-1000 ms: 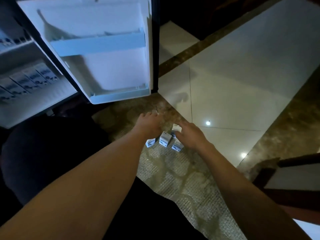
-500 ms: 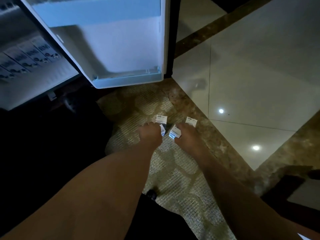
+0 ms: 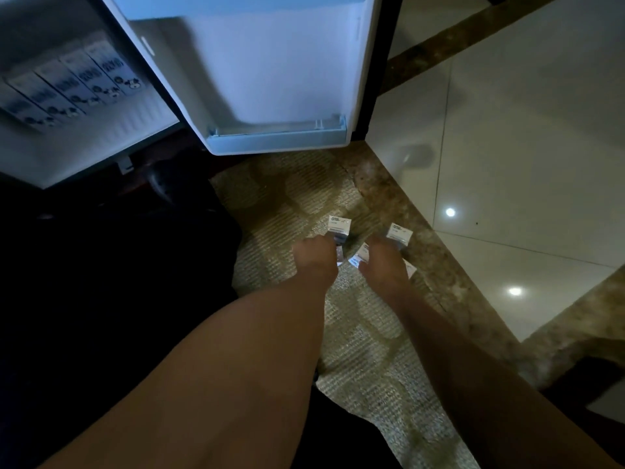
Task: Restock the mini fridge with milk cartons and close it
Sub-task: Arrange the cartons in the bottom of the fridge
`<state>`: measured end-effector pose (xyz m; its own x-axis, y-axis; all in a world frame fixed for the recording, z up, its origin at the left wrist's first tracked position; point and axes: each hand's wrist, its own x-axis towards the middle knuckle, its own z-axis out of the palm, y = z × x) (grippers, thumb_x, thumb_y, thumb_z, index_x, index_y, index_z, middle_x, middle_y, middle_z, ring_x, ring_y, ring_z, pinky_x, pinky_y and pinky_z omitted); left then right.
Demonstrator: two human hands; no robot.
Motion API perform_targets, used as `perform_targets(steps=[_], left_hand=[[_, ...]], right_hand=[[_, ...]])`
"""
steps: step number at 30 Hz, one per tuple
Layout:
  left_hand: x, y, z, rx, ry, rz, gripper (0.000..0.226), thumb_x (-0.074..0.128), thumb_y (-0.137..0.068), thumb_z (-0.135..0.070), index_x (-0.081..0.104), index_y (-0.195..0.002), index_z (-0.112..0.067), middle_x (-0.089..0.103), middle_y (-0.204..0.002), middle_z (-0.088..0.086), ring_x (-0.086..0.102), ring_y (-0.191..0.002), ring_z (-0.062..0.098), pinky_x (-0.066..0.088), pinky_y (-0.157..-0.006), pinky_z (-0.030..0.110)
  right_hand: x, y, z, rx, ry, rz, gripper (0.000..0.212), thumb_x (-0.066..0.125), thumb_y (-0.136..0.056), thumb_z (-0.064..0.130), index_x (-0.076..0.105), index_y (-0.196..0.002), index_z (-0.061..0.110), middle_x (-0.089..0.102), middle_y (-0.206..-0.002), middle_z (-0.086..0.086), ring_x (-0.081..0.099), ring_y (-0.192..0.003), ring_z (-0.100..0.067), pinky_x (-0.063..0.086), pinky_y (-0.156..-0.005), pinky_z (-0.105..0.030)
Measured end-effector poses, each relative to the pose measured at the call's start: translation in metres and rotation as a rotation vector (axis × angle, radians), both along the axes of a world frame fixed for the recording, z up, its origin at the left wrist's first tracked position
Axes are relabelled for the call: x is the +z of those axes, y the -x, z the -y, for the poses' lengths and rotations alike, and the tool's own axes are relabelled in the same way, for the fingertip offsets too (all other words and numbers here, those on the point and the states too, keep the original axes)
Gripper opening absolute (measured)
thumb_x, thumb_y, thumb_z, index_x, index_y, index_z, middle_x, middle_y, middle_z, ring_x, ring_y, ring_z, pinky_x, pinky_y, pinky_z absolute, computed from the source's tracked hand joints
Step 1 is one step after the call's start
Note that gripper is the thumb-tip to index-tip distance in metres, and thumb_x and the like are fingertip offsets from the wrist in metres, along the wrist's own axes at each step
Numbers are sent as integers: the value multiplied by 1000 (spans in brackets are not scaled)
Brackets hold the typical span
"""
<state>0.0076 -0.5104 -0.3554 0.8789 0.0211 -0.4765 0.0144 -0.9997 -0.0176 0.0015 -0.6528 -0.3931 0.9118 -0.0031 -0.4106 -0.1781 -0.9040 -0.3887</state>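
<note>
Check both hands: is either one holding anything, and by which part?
Both hold small milk cartons. The left hand closes over the lower part of one carton; the right hand grips at least two cartons around their middles, ends protruding.

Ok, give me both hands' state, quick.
Left hand: closed on a small milk carton.
Right hand: closed on small milk cartons, at least two.

The scene is dim and bluish, with the lower left lost in black shadow. Two bright ceiling-light spots glare off the glossy floor tiles (image 3: 527, 137). The row of cartons in the fridge (image 3: 72, 86) is blurred, and straight lines bend toward the edges.
</note>
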Motion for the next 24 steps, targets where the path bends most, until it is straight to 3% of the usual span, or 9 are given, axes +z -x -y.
perform_targets(steps=[4,7,10,12,14,17,20,24], left_hand=[[23,7,1,-57,1,12,38,61,-93,-24,51,-129,-20,65,-119,1,63,-110,21,37,-78,31],[43,11,3,-88,30,47,39,60,-94,-25,48,-131,-20,63,-121,2,61,-113,22,39,-84,32],[68,9,6,-135,38,90,38,61,-93,-24,50,-130,-22,64,-121,1,62,-113,22,36,-78,30],[86,7,3,-157,41,142,36,63,-91,-28,54,-126,-24,65,-119,0,63,-110,20,36,-76,30],[108,4,-3,-164,68,165,35,67,-88,-30,56,-121,-25,65,-115,-2,63,-106,20,36,-77,31],[142,-1,-19,-161,124,197,37,73,-81,-35,54,-112,-26,65,-107,-2,64,-100,22,38,-77,33],[178,-3,-36,-179,184,298,31,71,-81,-35,50,-103,-27,65,-106,-2,64,-99,25,38,-75,33],[222,-6,-63,-185,202,420,31,67,-84,-31,50,-109,-23,64,-109,2,62,-103,27,35,-72,32]], right_hand=[[17,6,10,1,-99,-16,34,71,-87,22,61,-116,9,64,-118,-11,62,-110,-28,52,-93,-42],[36,7,15,36,-163,28,26,75,-82,27,66,-102,14,65,-102,-4,65,-94,-22,55,-78,-37],[64,9,15,80,-218,122,23,78,-78,31,67,-94,18,63,-93,1,61,-82,-18,47,-66,-31],[89,11,14,86,-264,169,17,76,-75,27,67,-88,21,61,-87,4,61,-76,-16,47,-60,-34],[111,13,13,106,-302,212,15,75,-73,20,65,-84,22,58,-85,3,58,-73,-14,48,-61,-39],[142,17,7,174,-312,248,21,74,-76,19,67,-95,22,58,-94,0,58,-79,-16,46,-62,-33],[172,14,-8,215,-328,288,28,71,-79,20,70,-106,21,58,-97,1,59,-84,-15,49,-70,-35],[216,2,-34,278,-322,382,33,70,-80,18,69,-112,26,57,-99,6,58,-90,-11,49,-77,-31]])
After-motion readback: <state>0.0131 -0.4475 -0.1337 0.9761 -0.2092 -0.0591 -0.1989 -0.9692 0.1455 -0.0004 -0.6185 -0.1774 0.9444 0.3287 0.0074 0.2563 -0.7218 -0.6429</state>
